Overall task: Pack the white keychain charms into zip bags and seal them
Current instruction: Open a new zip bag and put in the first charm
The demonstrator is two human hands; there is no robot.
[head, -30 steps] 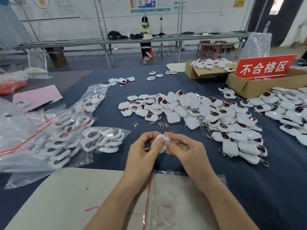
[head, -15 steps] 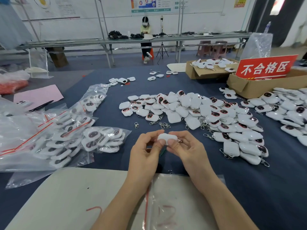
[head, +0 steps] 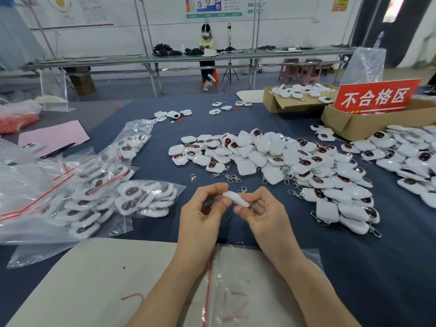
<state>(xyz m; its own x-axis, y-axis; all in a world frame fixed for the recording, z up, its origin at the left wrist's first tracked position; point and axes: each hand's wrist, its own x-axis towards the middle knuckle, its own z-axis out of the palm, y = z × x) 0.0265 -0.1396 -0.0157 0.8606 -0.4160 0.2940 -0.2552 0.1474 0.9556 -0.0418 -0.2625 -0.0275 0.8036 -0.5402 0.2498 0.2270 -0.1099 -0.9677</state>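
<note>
While half-curled, 2 hands [head: 200, 220] [head: 264, 215] on charm [head: 236, 199]

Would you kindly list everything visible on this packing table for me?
white plastic keychain charm: one, white, held between both hands
loose white charms: two large heaps, white with dark faces, centre and right
filled clear zip bags: several, red-striped, left
empty clear zip bag: one, clear, under the forearms
brown cardboard boxes: two, brown, far right
red sign: one, white characters, at the nearer box
pink paper sheet: one, pink, far left
left hand: fingers pinch the charm
right hand: fingers pinch the charm
</note>
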